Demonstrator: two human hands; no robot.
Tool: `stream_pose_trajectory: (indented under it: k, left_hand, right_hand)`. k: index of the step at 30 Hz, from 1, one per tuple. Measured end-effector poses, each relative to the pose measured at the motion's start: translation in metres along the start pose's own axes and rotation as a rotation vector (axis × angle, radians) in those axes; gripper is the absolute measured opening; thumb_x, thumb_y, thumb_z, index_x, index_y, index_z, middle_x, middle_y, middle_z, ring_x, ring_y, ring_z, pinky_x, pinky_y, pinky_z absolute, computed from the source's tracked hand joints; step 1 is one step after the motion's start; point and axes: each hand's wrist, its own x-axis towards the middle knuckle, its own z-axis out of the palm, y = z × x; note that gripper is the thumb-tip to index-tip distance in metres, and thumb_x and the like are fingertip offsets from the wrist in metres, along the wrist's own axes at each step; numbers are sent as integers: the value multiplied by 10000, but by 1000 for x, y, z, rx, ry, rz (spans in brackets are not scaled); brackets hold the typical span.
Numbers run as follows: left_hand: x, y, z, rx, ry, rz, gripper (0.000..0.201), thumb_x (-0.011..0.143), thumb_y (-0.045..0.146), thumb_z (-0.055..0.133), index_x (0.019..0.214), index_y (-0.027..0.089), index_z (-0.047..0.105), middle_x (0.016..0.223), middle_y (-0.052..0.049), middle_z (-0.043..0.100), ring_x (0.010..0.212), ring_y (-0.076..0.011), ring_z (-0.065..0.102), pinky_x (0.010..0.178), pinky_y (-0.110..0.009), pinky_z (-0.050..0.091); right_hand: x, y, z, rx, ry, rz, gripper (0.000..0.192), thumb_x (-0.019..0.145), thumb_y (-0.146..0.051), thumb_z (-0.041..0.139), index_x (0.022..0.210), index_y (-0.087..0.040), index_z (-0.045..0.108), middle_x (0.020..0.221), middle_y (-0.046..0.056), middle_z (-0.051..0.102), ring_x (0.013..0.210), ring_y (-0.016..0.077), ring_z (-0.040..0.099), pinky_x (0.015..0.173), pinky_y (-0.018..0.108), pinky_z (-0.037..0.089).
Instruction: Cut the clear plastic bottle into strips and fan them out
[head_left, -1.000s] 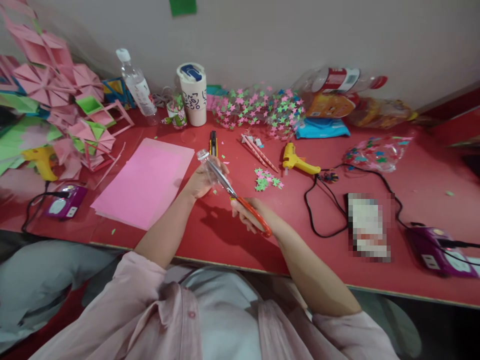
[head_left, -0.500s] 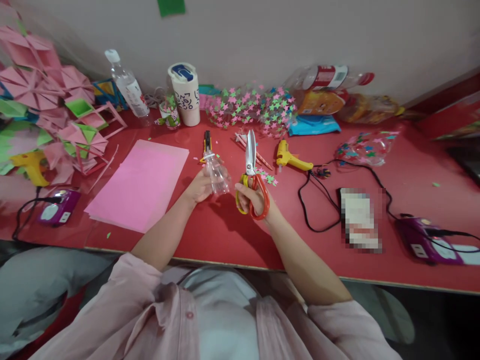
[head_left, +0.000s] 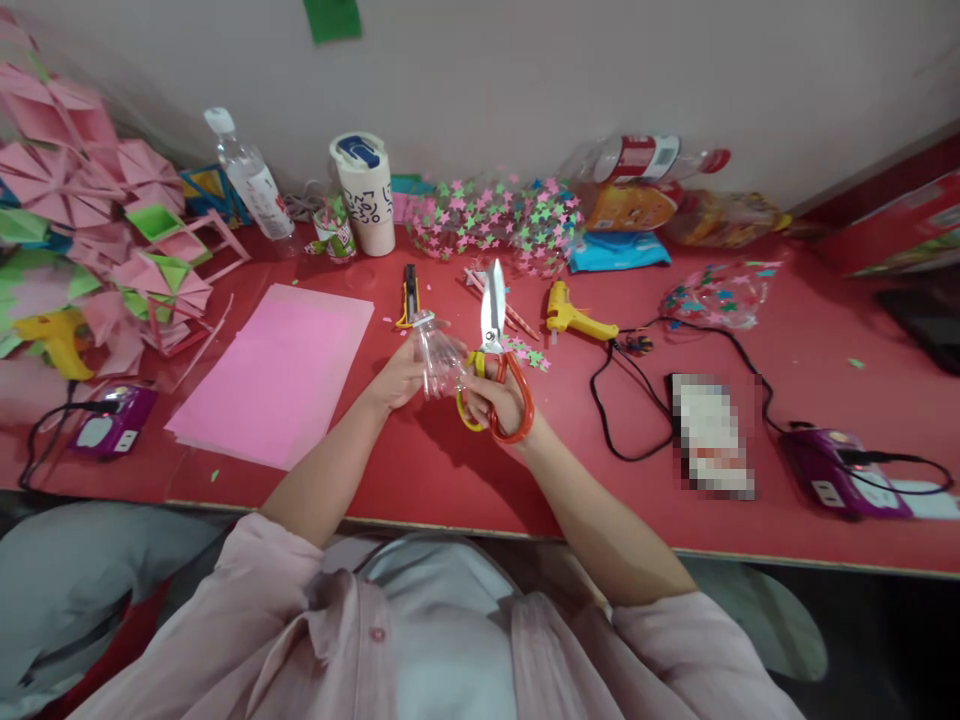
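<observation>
My left hand (head_left: 399,378) holds a clear plastic bottle top (head_left: 437,355), its neck pointing away from me. My right hand (head_left: 496,398) grips scissors (head_left: 494,345) with orange and yellow handles; the closed blades point up and away, just right of the bottle piece. Both hands are close together above the red table (head_left: 450,470), and my right fingers touch the bottle piece.
A pink paper sheet (head_left: 276,372) lies left. A utility knife (head_left: 409,293), yellow glue gun (head_left: 574,319) with black cable, loose paper stars (head_left: 531,356) and star-covered bottles (head_left: 499,218) lie beyond. A cup (head_left: 365,193), water bottle (head_left: 249,183), folded paper shapes (head_left: 90,220) and purple power strips (head_left: 836,472) surround.
The scissors swung from lying across the bottle piece to pointing upright beside it. My right hand then moved left until it touched the bottle piece.
</observation>
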Motion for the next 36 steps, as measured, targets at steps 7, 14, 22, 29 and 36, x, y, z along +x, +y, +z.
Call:
stream_pose_trajectory:
  k: [7,14,22,29,36]
  left_hand:
    - [-4,10,-5,-134,-174,-50,689,507,402,812,1129,208,587,1239,-115,629,1297,-340,486,1071,-477,368]
    - [0,-3,2,-19,27,-50,585,576,231,815,1095,211,546,938,-28,688,969,-221,667,909,-380,466]
    - [0,4,1,35,8,-19,487,576,117,764,997,212,539,983,-20,673,813,-141,642,801,-313,469]
    - [3,0,7,44,127,7,474,560,120,773,960,194,531,837,4,676,767,-134,639,753,-291,468]
    - [4,-5,11,0,178,2,406,554,158,797,893,171,573,778,12,675,664,-105,606,653,-252,460]
  right_hand:
    - [-1,0,-1,-124,111,-120,330,757,-340,633,567,-232,386,332,-113,378,292,63,380,433,237,435]
    - [-7,4,5,-246,97,-94,286,781,-398,627,634,-228,451,342,-119,408,303,71,397,485,261,481]
    - [-3,-2,6,14,24,16,323,706,-393,692,622,-227,429,351,-138,366,269,48,344,400,228,414]
    - [-3,4,6,-1,-15,-15,291,759,-358,654,622,-219,438,359,-135,375,262,48,354,386,219,379]
    - [-7,7,10,-204,-20,-57,422,812,-428,595,511,-220,385,352,-94,389,313,64,404,478,248,452]
